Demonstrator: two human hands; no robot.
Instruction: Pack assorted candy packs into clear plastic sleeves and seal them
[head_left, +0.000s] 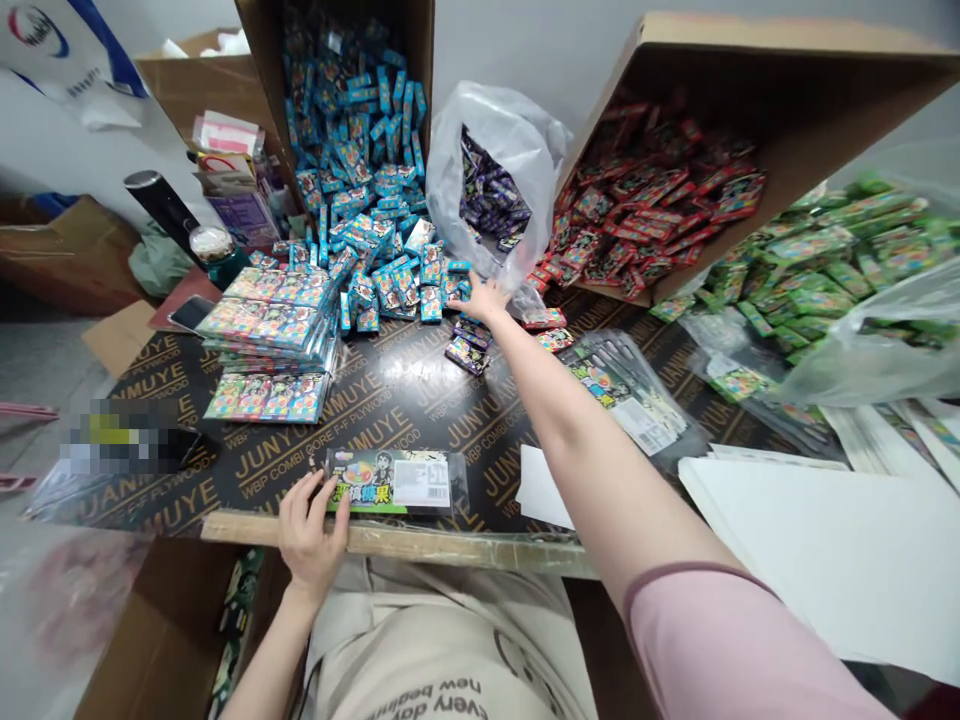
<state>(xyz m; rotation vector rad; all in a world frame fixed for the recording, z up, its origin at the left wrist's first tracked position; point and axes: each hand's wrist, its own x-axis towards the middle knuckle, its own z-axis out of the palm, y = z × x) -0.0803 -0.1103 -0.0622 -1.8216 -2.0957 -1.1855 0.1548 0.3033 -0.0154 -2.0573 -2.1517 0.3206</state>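
My left hand (313, 525) rests at the table's front edge, fingers stretched and apart, touching the left end of a flat printed candy bag (394, 482) with a white label. Reaching far forward, my right hand (484, 302) has its fingers spread at the near side of a heap of small blue candy boxes (397, 285). Just below that hand lie a few purple candy boxes (467, 352). Behind it stands a clear plastic bag (544, 150) full of purple boxes (495, 195). Whether the right fingertips touch a box is hard to see.
Stacked multicoloured packs (270, 330) stand at left. A tipped carton (750, 80) spills red boxes (645, 220); green packs (817, 260) are heaped at far right. Printed bags (637, 400) and white sheets (817, 550) lie right. A dark bottle (161, 210) stands back left.
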